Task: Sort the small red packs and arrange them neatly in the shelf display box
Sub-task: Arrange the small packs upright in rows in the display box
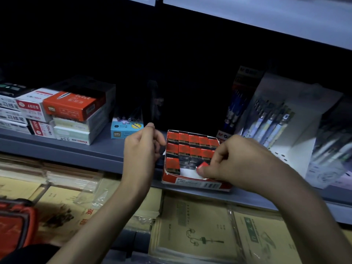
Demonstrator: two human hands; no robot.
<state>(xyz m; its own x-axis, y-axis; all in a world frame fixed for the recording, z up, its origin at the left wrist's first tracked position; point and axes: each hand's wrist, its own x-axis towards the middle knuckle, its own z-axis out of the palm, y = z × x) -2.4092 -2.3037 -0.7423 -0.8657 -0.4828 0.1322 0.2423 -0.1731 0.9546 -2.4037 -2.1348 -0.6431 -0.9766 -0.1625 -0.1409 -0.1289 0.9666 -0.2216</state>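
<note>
Display box (190, 181) is sitting at the front edge of the grey shelf (91, 149). Two back rows of red packs (190, 147) are lying flat inside it, and one more is sitting at the front left.

Right hand (234, 161) is pinching a single red pack (202, 166) between thumb and fingertips, tilted, over the bare front-right part of the box.

Left hand (141, 147) is hovering just beside the box's left wall with its fingers curled. Cannot tell whether it is gripping anything.

Stacked boxes (66, 111) are sitting far left and a pen rack (274, 119) to the right.
</note>
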